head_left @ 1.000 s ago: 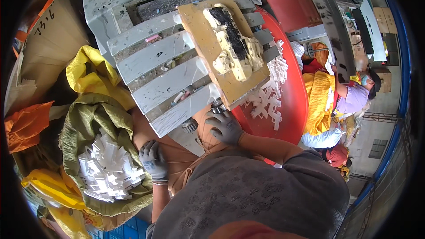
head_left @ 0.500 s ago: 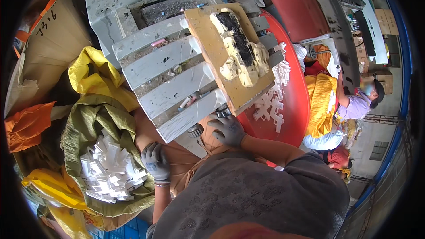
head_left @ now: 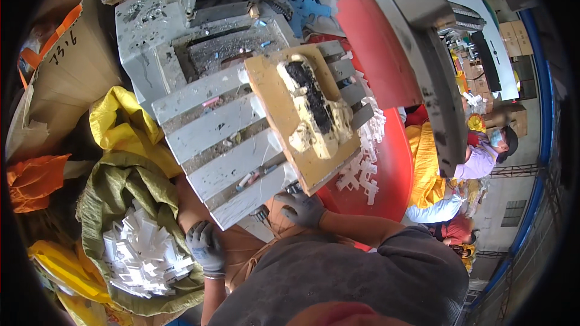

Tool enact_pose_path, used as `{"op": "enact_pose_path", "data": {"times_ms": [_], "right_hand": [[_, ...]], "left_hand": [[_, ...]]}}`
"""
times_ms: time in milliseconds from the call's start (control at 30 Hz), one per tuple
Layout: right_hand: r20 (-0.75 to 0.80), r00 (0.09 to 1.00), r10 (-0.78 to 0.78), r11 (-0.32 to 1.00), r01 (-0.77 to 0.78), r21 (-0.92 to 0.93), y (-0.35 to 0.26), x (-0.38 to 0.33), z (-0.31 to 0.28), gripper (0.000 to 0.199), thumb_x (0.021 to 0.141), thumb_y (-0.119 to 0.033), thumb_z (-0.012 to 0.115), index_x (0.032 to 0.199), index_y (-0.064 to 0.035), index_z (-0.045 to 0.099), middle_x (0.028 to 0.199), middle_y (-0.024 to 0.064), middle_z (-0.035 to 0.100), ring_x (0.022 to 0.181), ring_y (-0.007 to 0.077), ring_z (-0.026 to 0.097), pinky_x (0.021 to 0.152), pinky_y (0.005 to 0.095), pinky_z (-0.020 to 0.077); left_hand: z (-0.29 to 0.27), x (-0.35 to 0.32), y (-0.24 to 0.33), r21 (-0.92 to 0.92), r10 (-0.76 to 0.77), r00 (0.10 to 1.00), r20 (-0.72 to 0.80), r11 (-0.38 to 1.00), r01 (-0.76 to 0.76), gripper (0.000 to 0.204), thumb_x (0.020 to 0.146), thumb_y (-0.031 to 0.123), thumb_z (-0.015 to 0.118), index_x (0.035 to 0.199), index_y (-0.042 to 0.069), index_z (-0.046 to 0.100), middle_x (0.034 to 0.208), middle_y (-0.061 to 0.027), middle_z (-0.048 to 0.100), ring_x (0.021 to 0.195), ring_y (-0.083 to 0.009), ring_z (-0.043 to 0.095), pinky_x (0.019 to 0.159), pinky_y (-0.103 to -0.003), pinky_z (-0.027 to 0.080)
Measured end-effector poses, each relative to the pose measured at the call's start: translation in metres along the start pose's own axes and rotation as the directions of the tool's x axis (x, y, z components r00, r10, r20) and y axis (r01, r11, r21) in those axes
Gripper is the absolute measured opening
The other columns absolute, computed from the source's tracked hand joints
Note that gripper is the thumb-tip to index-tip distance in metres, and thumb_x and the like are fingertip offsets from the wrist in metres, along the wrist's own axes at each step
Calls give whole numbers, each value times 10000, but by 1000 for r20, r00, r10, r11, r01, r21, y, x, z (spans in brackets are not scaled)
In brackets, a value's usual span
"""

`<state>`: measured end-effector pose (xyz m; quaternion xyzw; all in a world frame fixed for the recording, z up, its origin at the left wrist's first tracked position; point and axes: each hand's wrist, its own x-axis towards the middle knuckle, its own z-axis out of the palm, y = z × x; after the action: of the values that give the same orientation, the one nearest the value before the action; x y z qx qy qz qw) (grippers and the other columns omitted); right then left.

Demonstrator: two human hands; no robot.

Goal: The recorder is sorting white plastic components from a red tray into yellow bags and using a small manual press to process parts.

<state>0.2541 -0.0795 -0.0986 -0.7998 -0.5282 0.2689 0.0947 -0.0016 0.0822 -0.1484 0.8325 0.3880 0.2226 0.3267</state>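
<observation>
My left hand [head_left: 206, 247], in a grey glove, rests on my thigh with fingers loosely bent and nothing seen in them. Beside it an olive woven sack [head_left: 124, 184] gapes, full of white plastic toy-gun-shaped pieces [head_left: 145, 256]. My right hand [head_left: 304, 209], also gloved, lies over my other knee under the near edge of a grey slatted table [head_left: 226, 121]. Its fingers are apart, close to a dark knob [head_left: 294, 188]. On the slats sits a tan board [head_left: 266, 84] bearing a cream moulded form with a black centre [head_left: 311, 93].
A red round tray [head_left: 393, 169] with more white pieces [head_left: 362, 172] stands right of the table. Above it hang a red panel [head_left: 377, 48] and a grey metal machine arm [head_left: 438, 78]. A cardboard box [head_left: 63, 93] and yellow sack [head_left: 124, 118] are left. A co-worker [head_left: 480, 157] is far right.
My view has shifted, so table, board and sacks appear lower. The machine arm and red panel come further into view from above. Both hands stay near the same places.
</observation>
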Motion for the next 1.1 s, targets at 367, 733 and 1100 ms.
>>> {"op": "enact_pose_path", "data": {"times_ms": [367, 733, 1100], "right_hand": [[11, 1000, -22, 999, 23, -30, 24, -9, 24, 405, 776, -249, 561, 1161, -124, 547, 1203, 177, 470, 1115, 399, 398, 933, 502, 367], [-243, 944, -223, 974, 204, -101, 25, -3, 21, 223, 865, -253, 536, 961, -62, 601, 788, 164, 602, 676, 329, 581, 648, 402, 464], [-95, 987, -128, 991, 125, -39, 12, 2, -1, 397, 751, -205, 598, 1130, -114, 524, 1237, 102, 474, 1203, 341, 367, 1005, 438, 323]], "left_hand": [[4, -2, -5, 36, 8, 1000, 17, 999, -9, 214, 743, 111, 577, 949, 50, 577, 1011, -117, 587, 972, -323, 529, 853, -449, 387], [5, 2, 0, 47, -3, 998, 57, 999, 1, 236, 749, 75, 566, 980, 53, 608, 1002, -145, 591, 988, -353, 519, 892, -455, 377], [1, 8, 8, 43, 51, 999, 12, 998, -51, 182, 796, 79, 540, 959, 43, 612, 1000, -135, 610, 973, -326, 544, 872, -426, 392]]}}
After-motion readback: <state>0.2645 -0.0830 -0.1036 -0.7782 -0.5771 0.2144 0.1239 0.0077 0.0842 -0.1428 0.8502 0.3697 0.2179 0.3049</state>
